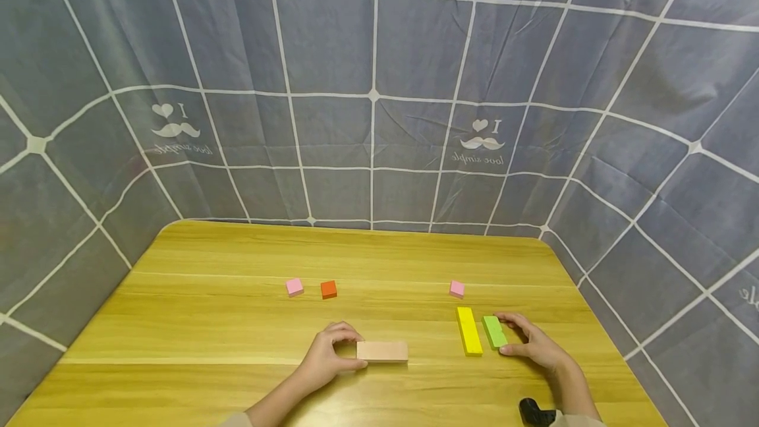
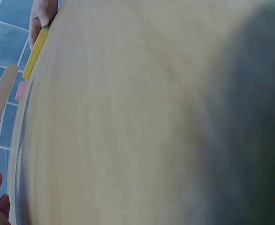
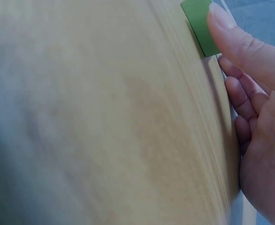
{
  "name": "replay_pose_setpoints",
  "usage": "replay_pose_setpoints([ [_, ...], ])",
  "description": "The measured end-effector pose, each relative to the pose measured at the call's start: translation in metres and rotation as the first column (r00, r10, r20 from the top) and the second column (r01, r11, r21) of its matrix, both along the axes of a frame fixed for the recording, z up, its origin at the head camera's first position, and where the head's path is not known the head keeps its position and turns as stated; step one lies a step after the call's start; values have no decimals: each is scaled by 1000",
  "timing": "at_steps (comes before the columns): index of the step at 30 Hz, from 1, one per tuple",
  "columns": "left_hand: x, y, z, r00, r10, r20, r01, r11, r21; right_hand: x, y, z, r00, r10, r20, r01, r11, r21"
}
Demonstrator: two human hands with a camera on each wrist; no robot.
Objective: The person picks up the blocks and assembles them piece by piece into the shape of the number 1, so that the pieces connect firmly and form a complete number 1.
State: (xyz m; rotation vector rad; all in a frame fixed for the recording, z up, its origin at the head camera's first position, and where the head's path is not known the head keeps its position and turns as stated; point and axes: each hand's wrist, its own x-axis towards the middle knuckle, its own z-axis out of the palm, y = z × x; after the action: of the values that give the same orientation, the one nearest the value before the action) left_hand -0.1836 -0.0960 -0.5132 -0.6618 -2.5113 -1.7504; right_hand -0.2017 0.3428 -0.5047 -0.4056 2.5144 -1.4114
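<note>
Near the front middle of the table, the left hand (image 1: 328,356) pinches the left end of a plain wooden block (image 1: 382,351) between thumb and fingers. That block (image 2: 3,89) shows at the left edge of the left wrist view. To the right, the right hand (image 1: 536,346) holds a short green block (image 1: 495,332) by its ends, thumb at the near end and fingers at the far end. In the right wrist view the thumb lies against the green block (image 3: 201,28). Just left of the green block lies a long yellow block (image 1: 469,331), apart from it.
Farther back on the wooden table (image 1: 237,256) lie a pink block (image 1: 294,287) and a red block (image 1: 329,290) at left, and another pink block (image 1: 456,289) at right. A grey checked curtain (image 1: 332,130) encloses the back and sides. A black device (image 1: 535,412) sits at the right wrist.
</note>
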Motion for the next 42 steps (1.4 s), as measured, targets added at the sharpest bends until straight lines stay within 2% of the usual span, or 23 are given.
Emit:
replay_pose_setpoints([
  [5,3,4,-1,1000,-21,12,21,1000,8,0,1,-2,1000,0,2,0,1000,-4],
  [13,16,12,26,999,-37,-28,37,999,5,0,1,-2,1000,0,-22,0,1000,1],
  [15,18,12,30,999,-38,-33,37,999,-2,0,1,-2,1000,-9,-18,9,1000,-1],
  [24,18,13,26,997,-51,-49,51,999,-10,1,-1,-1,999,-21,-26,21,1000,-5],
  [29,20,14,29,997,-58,-46,57,998,-31,0,0,-1,1000,-11,-27,11,1000,15],
  [32,18,14,24,997,-71,-40,70,997,-30,0,0,0,1000,-3,-26,4,1000,20],
  [38,8,13,-2,997,-67,-40,64,996,-69,0,0,2,1000,7,-3,-7,1000,3],
  [42,5,11,-9,996,-73,-56,68,994,-83,0,0,1,1000,3,-2,-3,1000,12],
])
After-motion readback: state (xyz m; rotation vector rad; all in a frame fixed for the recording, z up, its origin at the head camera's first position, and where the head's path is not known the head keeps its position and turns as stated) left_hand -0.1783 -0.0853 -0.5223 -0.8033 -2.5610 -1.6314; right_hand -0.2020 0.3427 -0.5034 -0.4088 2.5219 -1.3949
